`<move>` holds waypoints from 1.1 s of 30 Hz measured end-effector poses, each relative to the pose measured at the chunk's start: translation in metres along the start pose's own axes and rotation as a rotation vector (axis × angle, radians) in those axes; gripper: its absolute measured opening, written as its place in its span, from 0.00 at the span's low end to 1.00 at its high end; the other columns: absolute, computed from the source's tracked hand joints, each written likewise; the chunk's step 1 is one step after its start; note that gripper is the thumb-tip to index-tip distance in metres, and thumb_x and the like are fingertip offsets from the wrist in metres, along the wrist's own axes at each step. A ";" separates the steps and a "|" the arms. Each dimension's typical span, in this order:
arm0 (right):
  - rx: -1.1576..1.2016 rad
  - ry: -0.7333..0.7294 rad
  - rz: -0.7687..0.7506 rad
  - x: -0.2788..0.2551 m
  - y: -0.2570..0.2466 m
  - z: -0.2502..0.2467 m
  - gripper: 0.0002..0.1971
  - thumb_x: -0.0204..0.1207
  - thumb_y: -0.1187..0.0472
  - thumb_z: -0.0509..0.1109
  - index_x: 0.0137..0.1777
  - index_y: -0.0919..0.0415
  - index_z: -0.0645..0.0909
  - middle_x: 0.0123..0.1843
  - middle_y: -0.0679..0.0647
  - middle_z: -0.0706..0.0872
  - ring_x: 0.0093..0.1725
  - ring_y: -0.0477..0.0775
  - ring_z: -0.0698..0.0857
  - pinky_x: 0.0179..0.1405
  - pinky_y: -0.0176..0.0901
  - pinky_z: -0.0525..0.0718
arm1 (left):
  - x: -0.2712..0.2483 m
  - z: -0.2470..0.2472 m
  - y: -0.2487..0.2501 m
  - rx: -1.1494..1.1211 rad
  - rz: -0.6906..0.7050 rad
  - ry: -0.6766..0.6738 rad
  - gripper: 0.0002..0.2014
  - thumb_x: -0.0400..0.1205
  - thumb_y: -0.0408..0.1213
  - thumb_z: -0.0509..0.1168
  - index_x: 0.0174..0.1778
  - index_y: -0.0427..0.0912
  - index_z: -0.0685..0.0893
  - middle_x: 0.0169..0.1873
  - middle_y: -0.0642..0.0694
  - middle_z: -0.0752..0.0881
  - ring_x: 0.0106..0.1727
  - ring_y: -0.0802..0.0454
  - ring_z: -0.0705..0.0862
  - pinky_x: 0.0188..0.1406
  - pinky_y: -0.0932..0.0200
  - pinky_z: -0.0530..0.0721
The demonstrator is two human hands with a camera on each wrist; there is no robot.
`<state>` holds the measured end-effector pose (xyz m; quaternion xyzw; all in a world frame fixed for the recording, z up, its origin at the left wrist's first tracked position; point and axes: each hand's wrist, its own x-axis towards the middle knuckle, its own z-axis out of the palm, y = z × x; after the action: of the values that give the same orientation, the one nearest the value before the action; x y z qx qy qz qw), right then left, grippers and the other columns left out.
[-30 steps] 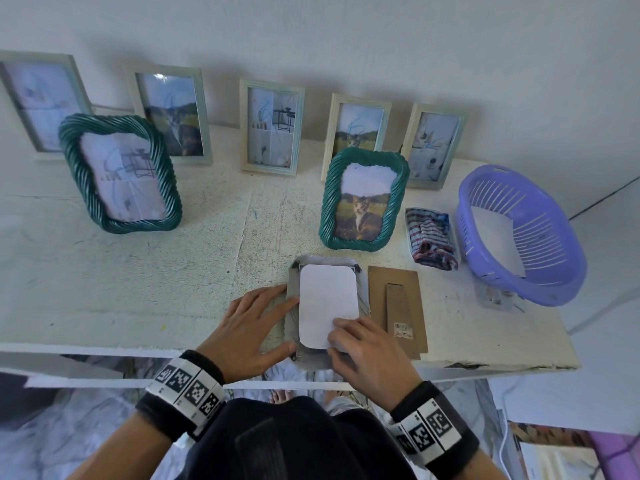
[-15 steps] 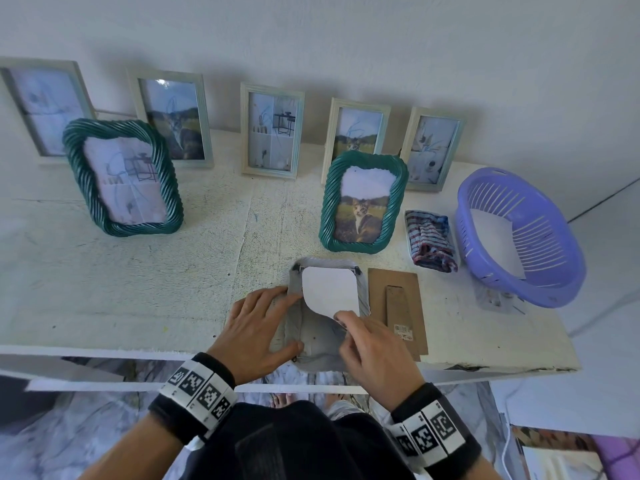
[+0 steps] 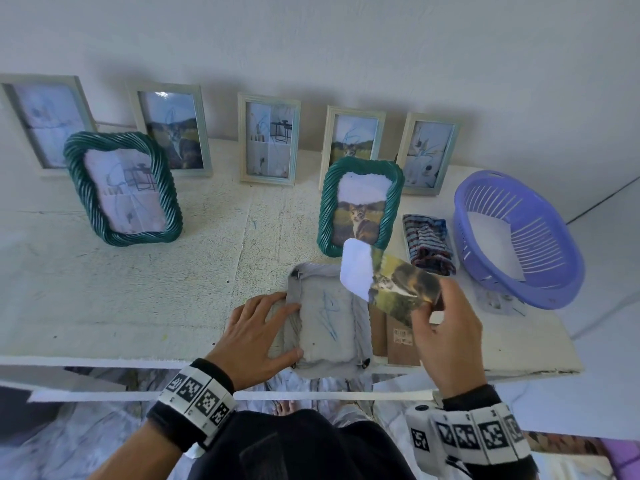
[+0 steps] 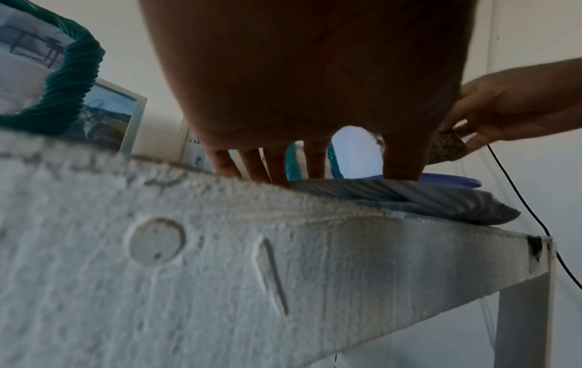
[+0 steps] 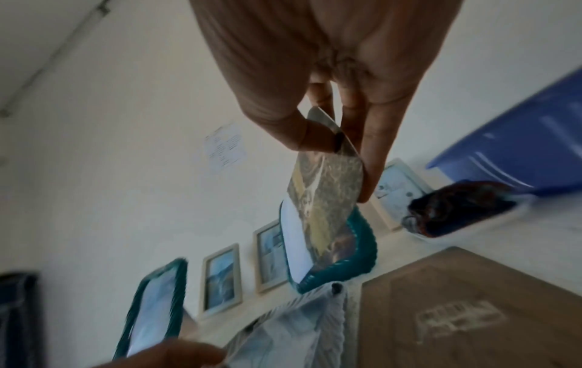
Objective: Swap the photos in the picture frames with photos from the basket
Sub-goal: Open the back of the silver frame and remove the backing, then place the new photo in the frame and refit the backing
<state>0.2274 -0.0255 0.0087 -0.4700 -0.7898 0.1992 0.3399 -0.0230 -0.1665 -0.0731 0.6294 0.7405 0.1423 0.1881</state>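
Observation:
A grey picture frame [image 3: 329,320] lies face down at the table's front edge, its back open and a scribbled sheet showing inside. My left hand [image 3: 277,327] presses flat on its left side, fingers straight; the left wrist view shows the fingertips [image 4: 315,171] on the frame [image 4: 409,196]. Above the frame's right side, my right hand [image 3: 429,306] pinches the near end of a cat photo [image 3: 405,289], which curls so that its white back shows. The right wrist view shows thumb and fingers [image 5: 368,154] gripping the photo [image 5: 327,199]. A purple basket [image 3: 554,282] at the right holds white paper.
A brown backing board [image 3: 398,337] lies right of the frame, a striped cloth [image 3: 429,247] behind it. Two green twisted frames [image 3: 123,188] [image 3: 360,206] stand mid-table. Several pale frames [image 3: 268,138] lean on the wall. The table edge is just under my wrists.
My right hand peeled the photo up from the face-down frame and lifted it out to the right, turning its cat side up. My left hand stayed on the frame.

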 end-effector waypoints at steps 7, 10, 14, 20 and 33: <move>0.229 0.071 0.293 -0.015 0.049 -0.036 0.21 0.77 0.74 0.66 0.58 0.45 0.78 0.50 0.43 0.84 0.45 0.50 0.85 0.42 0.42 0.83 | 0.011 -0.022 0.008 -0.029 -0.040 -0.035 0.42 0.72 0.76 0.48 0.81 0.61 0.60 0.81 0.56 0.58 0.80 0.53 0.56 0.78 0.45 0.61; 0.233 0.081 0.351 -0.028 0.079 -0.051 0.16 0.77 0.74 0.67 0.54 0.50 0.83 0.52 0.51 0.88 0.45 0.50 0.86 0.42 0.32 0.83 | 0.030 -0.038 0.027 -0.038 0.045 0.063 0.39 0.74 0.73 0.51 0.79 0.57 0.67 0.79 0.54 0.64 0.77 0.52 0.60 0.74 0.46 0.66; 0.341 0.132 0.475 -0.047 0.110 -0.071 0.11 0.81 0.69 0.67 0.56 0.55 0.86 0.53 0.54 0.89 0.50 0.55 0.88 0.45 0.54 0.90 | 0.074 -0.054 0.070 -0.046 0.252 0.133 0.31 0.78 0.67 0.54 0.73 0.54 0.76 0.75 0.51 0.71 0.73 0.48 0.67 0.69 0.42 0.73; 0.192 0.106 0.479 -0.063 0.145 -0.094 0.18 0.81 0.74 0.62 0.64 0.56 0.84 0.54 0.49 0.86 0.49 0.54 0.87 0.41 0.50 0.91 | 0.161 -0.046 0.162 0.071 0.549 0.062 0.29 0.80 0.60 0.52 0.72 0.49 0.77 0.74 0.44 0.74 0.73 0.41 0.72 0.67 0.40 0.74; -0.375 -0.215 0.137 -0.033 0.186 -0.128 0.16 0.68 0.61 0.81 0.57 0.49 0.89 0.28 0.37 0.71 0.26 0.37 0.70 0.24 0.19 0.60 | 0.252 -0.001 0.231 0.250 0.519 -0.034 0.16 0.86 0.51 0.60 0.66 0.52 0.80 0.80 0.47 0.66 0.79 0.42 0.63 0.75 0.45 0.61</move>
<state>0.4438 0.0337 -0.0330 -0.5536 -0.8110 0.1203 0.1461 0.1452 0.1202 0.0062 0.8184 0.5632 0.0827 0.0785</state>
